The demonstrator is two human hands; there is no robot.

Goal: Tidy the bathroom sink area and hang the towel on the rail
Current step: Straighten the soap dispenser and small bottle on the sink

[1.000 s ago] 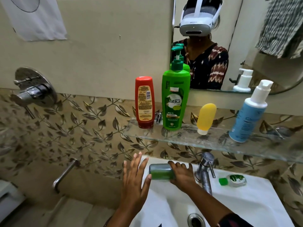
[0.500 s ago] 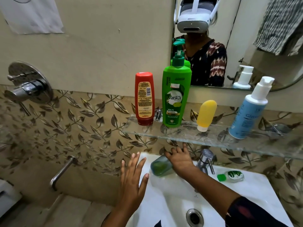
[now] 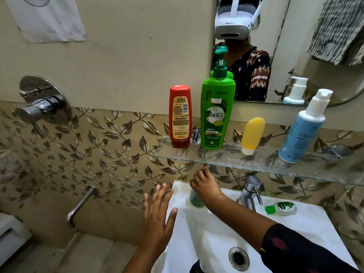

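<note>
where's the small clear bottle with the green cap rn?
The small bottle lies on its side on the sink rim, right of the tap, below the glass shelf.

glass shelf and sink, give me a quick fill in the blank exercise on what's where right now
1. On the glass shelf, the bottle at the far left end is coloured ____.
2. The yellow tube stands between the green shampoo bottle and the ____ pump bottle.
3. The small dark green bottle on the sink sits under the ____ hand.
4. The left hand is open and holds ____.

Missing words: red; blue; right; nothing
</note>
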